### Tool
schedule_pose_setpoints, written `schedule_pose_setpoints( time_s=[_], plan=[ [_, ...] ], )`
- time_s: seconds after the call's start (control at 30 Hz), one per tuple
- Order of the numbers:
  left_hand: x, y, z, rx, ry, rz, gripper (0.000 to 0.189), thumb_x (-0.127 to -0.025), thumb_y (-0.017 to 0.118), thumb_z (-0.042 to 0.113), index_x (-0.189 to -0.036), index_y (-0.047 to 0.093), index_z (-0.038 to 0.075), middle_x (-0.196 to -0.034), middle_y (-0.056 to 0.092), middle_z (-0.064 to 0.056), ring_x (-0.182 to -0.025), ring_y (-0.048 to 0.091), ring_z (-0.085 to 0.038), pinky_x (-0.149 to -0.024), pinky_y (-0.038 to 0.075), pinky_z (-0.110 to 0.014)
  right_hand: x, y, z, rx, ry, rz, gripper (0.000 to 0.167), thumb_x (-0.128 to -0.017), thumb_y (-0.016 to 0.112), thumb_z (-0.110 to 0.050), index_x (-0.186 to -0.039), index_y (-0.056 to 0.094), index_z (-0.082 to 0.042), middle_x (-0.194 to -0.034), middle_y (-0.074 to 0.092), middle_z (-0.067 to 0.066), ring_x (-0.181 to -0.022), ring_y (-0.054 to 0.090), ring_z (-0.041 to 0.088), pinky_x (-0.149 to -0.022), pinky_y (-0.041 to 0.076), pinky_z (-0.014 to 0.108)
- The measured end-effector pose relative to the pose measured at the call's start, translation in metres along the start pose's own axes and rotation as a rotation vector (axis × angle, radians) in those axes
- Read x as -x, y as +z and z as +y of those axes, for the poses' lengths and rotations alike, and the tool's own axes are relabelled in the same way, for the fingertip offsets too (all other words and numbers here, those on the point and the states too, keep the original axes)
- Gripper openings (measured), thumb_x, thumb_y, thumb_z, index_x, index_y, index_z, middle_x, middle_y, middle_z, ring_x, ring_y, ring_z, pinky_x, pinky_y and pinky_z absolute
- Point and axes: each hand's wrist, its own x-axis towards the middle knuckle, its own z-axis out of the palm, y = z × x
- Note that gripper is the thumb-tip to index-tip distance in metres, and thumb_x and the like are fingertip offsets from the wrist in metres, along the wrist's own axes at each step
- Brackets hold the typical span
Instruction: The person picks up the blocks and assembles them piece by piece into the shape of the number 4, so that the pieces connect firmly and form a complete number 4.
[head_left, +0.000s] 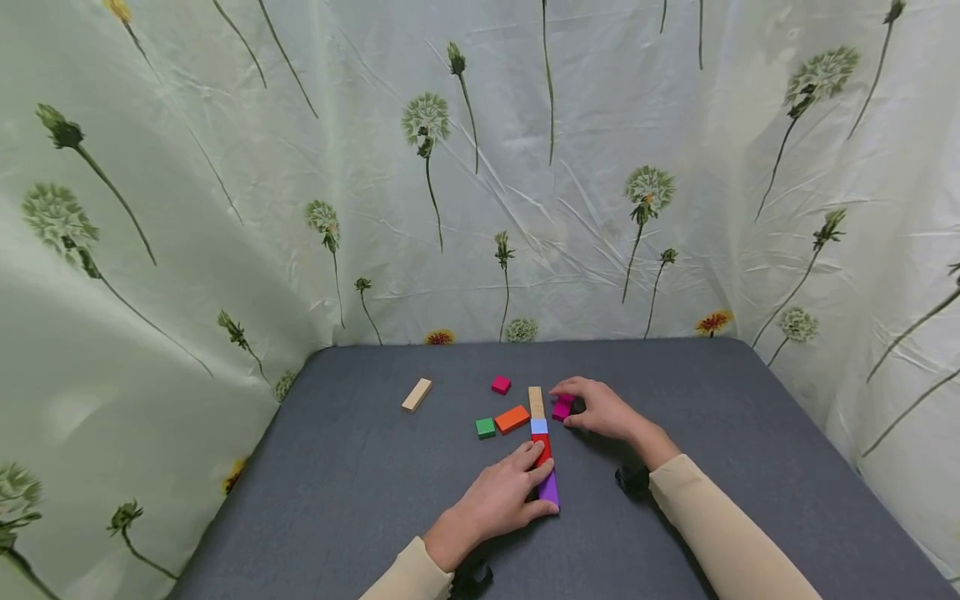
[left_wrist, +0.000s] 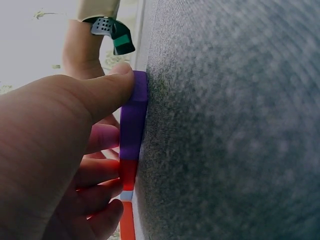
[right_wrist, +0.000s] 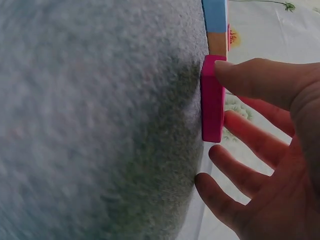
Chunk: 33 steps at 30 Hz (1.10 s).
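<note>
A straight row of blocks lies on the table: a plain wooden block [head_left: 536, 402], a light blue block [head_left: 539, 427], a red block [head_left: 545, 450] and a purple block [head_left: 549, 492]. My left hand [head_left: 501, 493] rests on the row. Its fingers touch the red and purple blocks, with the thumb at the purple block's near end. Beside the wooden block's right side, my right hand [head_left: 603, 412] holds a magenta block [right_wrist: 212, 102] between thumb and fingers. That block lies against the table surface. Fingers partly cover it in the head view.
Left of the row lie an orange block [head_left: 512, 419] and a green block [head_left: 486, 428], close together. A small crimson block [head_left: 501, 385] sits farther back. Another wooden block [head_left: 417, 395] lies farther left. Behind the grey table [head_left: 360, 500] hangs a flowered curtain [head_left: 480, 200].
</note>
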Motion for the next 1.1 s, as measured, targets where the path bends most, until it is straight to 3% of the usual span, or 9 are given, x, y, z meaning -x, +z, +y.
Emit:
schedule_pose_setpoints(
  time_s=[0.4, 0.67, 1.1],
  plan=[
    [-0.0002, -0.0008, 0.0004, 0.003, -0.009, -0.015, 0.073, -0.093, 0.055, 0.065, -0.151, 0.048, 0.022, -0.162, 0.032, -0.005, -0.147, 0.032, -0.021, -0.107, 0.042, -0.039, 0.0039, 0.0067, 0.0010, 0.060, -0.021, 0.038, 0.045, -0.087, 0.079, -0.013, -0.131, 0.068, -0.015, -0.137, 0.055, 0.012, -0.125, 0.052, 0.036, -0.101, 0.041, 0.059],
    [0.0008, -0.0015, 0.0016, 0.003, -0.009, -0.014, 0.074, -0.092, 0.056, 0.064, -0.151, 0.048, 0.021, -0.162, 0.033, -0.004, -0.147, 0.032, -0.020, -0.107, 0.042, -0.038, 0.0075, 0.0095, 0.0014, 0.082, -0.023, 0.071, 0.033, -0.087, 0.080, -0.015, -0.119, 0.074, -0.021, -0.123, 0.056, 0.006, -0.110, 0.057, 0.027, -0.093, 0.047, 0.051],
    [0.0024, -0.0038, 0.0016, 0.005, -0.001, -0.007, 0.072, -0.093, 0.057, 0.063, -0.151, 0.049, 0.020, -0.162, 0.033, -0.005, -0.147, 0.033, -0.022, -0.107, 0.042, -0.039, 0.0063, 0.0105, 0.0018, 0.132, 0.005, 0.081, 0.025, -0.084, 0.084, -0.018, -0.106, 0.073, -0.022, -0.105, 0.062, -0.002, -0.096, 0.056, 0.019, -0.085, 0.048, 0.045]
  ],
)
